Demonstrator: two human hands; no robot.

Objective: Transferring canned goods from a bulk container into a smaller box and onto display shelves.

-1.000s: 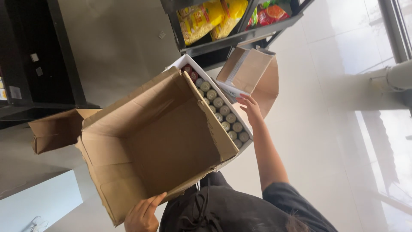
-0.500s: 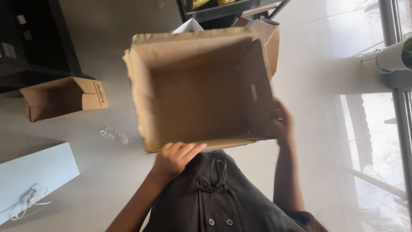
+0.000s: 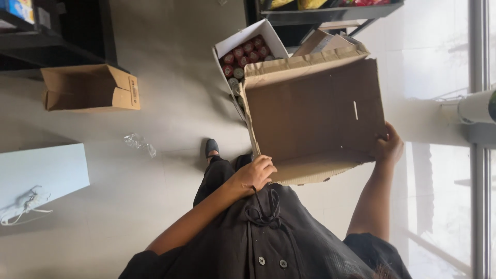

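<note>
Hands grip opposite edges of the empty cardboard box (image 3: 315, 113) at frame centre: left hand (image 3: 256, 173) lower edge, right hand (image 3: 388, 146) right edge; can tray (image 3: 243, 51) behind.

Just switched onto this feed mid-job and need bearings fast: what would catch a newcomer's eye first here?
The large open cardboard box fills the middle, held up with the left hand on its near edge and the right hand at its right side. Just behind it on the floor sits a white tray of red-topped cans. A smaller empty cardboard box lies on its side at far left.
</note>
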